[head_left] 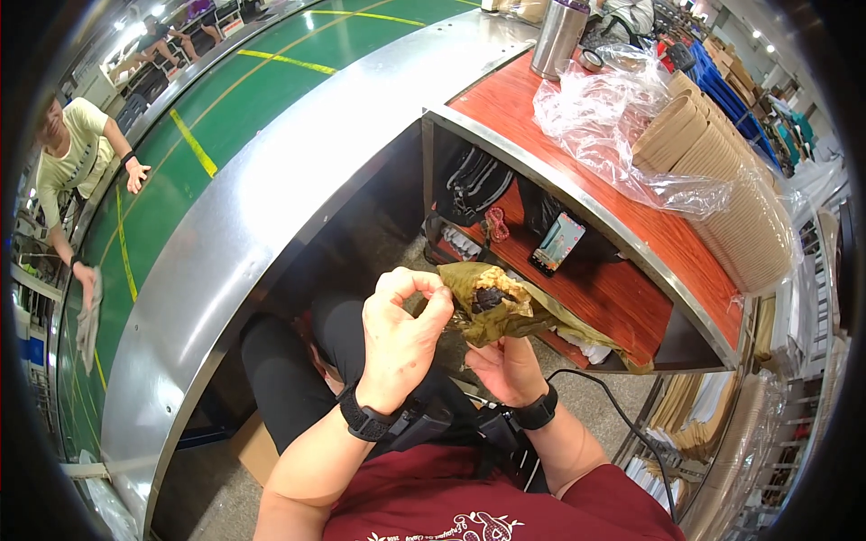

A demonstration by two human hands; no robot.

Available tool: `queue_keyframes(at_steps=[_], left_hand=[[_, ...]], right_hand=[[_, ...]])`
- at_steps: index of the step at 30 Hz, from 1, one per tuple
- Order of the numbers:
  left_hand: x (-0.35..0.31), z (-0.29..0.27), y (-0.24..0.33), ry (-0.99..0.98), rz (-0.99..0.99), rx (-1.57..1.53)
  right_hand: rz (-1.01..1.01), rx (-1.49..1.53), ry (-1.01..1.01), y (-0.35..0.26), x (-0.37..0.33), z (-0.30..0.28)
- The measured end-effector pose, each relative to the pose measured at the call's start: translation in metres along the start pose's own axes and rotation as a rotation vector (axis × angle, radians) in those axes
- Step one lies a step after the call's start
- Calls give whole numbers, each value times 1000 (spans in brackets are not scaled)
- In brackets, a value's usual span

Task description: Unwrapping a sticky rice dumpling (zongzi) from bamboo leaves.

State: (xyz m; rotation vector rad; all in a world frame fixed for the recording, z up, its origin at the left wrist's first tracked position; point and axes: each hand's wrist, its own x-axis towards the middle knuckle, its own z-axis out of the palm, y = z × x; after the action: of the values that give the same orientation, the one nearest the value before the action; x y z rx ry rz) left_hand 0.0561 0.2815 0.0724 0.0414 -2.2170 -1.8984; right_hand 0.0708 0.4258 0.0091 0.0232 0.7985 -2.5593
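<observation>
In front of my lap is a leaf-wrapped rice dumpling [502, 293], its green-brown leaf peeled open at the top. Yellowish rice and a dark filling show inside, and a long leaf end trails off to the right. My right hand [507, 370] holds the dumpling from below, with its fingers partly hidden behind the leaf. At the wrapper's left edge, my left hand [401, 329] pinches the leaf between thumb and forefinger. Black bands circle both wrists.
A phone [558, 243] lies on the red-brown shelf under the counter. Above stand a steel flask [560, 38] and plastic-wrapped stacked brown cartons [713, 171]. A metal-edged green conveyor [262, 99] curves along the left, where another person [77, 162] wipes with a cloth [87, 320].
</observation>
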Motion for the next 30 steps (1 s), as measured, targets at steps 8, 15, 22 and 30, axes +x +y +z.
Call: queue_keyframes(at_steps=[8, 15, 22, 30], left_hand=[[0, 3, 0, 101, 63, 67], [2, 3, -6, 105, 75, 83], [-2, -5, 0, 113, 176, 188], [-10, -6, 15, 101, 464, 498]], right_hand=[[60, 8, -8, 0, 2, 2], [94, 46, -59, 2, 4, -5], [91, 73, -87, -4, 5, -7], [98, 116, -63, -11, 5, 0]])
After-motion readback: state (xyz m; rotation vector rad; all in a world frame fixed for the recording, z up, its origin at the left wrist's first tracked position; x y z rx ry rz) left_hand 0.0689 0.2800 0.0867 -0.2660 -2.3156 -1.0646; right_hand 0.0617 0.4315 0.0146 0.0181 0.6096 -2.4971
